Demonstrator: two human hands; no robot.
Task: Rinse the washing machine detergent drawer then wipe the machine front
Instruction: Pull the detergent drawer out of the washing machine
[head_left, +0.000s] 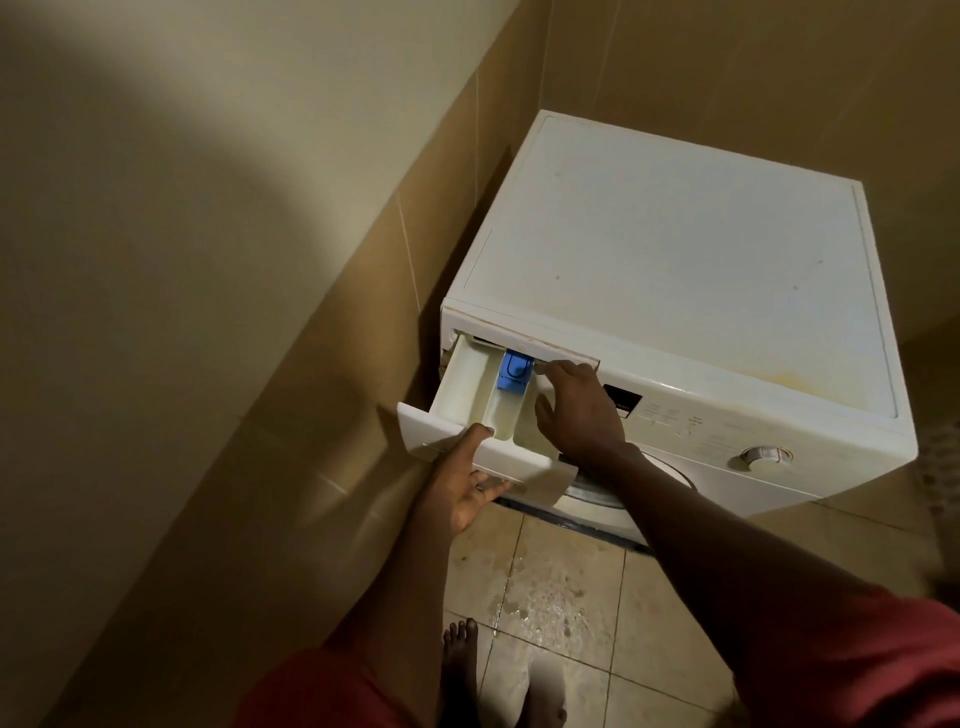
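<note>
A white front-loading washing machine (675, 249) stands in the corner. Its cream detergent drawer (467, 384) is pulled far out at the top left, with a blue insert (513, 370) in the middle compartment. My left hand (467, 483) grips the drawer's front panel from below, thumb on its top edge. My right hand (576, 405) reaches into the drawer's right side, fingertips at the back next to the blue insert, holding nothing that I can see.
A beige tiled wall (260, 364) runs close along the machine's left side. The control panel carries a dial (766, 456). The floor tiles (545, 597) in front are wet, and my bare feet stand there.
</note>
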